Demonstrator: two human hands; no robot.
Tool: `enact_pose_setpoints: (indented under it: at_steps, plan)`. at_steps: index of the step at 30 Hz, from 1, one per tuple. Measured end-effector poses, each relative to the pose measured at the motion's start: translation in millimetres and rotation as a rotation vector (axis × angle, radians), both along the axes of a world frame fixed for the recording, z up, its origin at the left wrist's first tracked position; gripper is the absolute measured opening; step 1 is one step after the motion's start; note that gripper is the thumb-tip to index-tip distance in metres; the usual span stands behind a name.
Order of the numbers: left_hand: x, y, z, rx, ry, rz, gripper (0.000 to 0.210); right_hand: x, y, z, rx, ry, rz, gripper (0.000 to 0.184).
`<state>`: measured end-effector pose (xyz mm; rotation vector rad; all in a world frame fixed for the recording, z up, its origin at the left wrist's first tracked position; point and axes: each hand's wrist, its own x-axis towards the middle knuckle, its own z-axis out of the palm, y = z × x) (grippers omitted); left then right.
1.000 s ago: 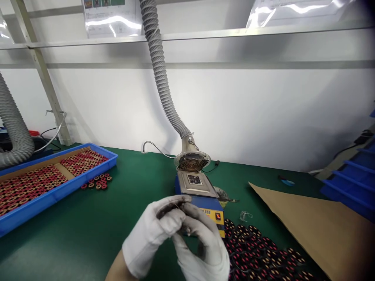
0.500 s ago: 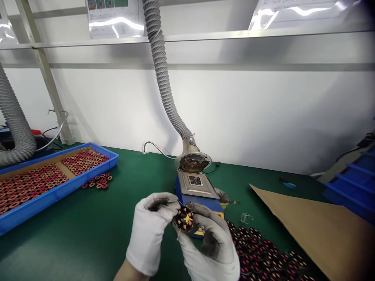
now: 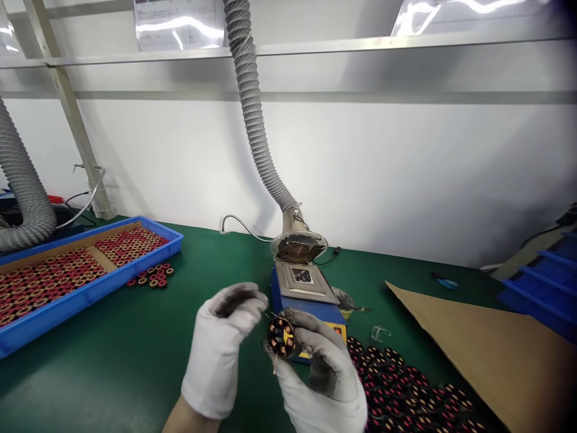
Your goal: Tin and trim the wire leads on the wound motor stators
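Note:
My right hand (image 3: pixel 322 367), in a white glove with darkened fingers, pinches a small round motor stator (image 3: pixel 282 337) with copper windings. The stator's face is turned toward me, and a short copper wire end hangs below it. Up and to the left, my gloved left hand (image 3: pixel 228 343) is closed at the fingertips, apart from the stator. A thin wire end shows near those fingertips; whether they grip it, I cannot tell. Just behind the hands stands a blue solder pot (image 3: pixel 306 307) with a metal top plate and a square opening.
Many black-and-red stators (image 3: pixel 401 391) lie at the right, beside a brown cardboard sheet (image 3: pixel 487 343). A blue tray (image 3: pixel 90 300) of red stators is at left, with several loose stators (image 3: pixel 157 275) alongside. An exhaust hose (image 3: pixel 256 120) ends in a hood above the pot.
My left hand has moved left and slightly up, away from the stator. My right hand still holds the stator, shifted slightly left. The view has tilted a little.

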<state>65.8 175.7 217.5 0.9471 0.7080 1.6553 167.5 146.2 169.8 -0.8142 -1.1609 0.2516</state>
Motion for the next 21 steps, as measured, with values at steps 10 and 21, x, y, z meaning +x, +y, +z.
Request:
enact_pose_setpoints:
  at_steps: [10, 21]
  plan:
    - [1.6, -0.9, -1.2, 0.005, 0.202, -0.111, 0.003, 2.3, 3.1, -7.0, 0.033, -0.161, -0.052, 0.043]
    - [-82.4, -45.1, -65.5, -0.006, 0.873, 0.337, 0.019, 59.8, 16.6, 15.3, -0.375, 0.170, 0.320, 0.032]
